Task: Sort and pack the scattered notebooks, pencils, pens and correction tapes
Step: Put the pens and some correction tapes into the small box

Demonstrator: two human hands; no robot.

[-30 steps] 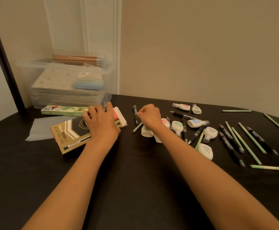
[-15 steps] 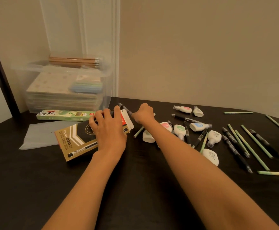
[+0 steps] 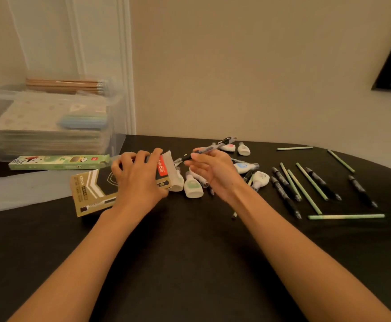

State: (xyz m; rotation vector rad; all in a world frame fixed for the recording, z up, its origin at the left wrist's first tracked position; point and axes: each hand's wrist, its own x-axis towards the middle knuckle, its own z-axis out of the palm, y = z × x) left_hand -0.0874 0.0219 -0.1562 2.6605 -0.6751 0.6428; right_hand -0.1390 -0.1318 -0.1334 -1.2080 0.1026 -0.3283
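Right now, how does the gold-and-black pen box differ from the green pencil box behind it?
The gold-and-black pen box is wider; the green pencil box is slim and long. The pen box lies askew with its end flap open, gripped by the left hand; the pencil box lies untouched in front of the clear bin. Both are printed cardboard boxes on the black table.

One view, worn on the head, facing forward and down across a black table toward its far edge and the wall behind. Close above the near edge, with both forearms entering from the bottom corners. Centred on the left hand gripping a pen box and the right hand pinching a pen. Wide-angle, bending the far edge into a curve; reaches the clear bin at the far left corner.
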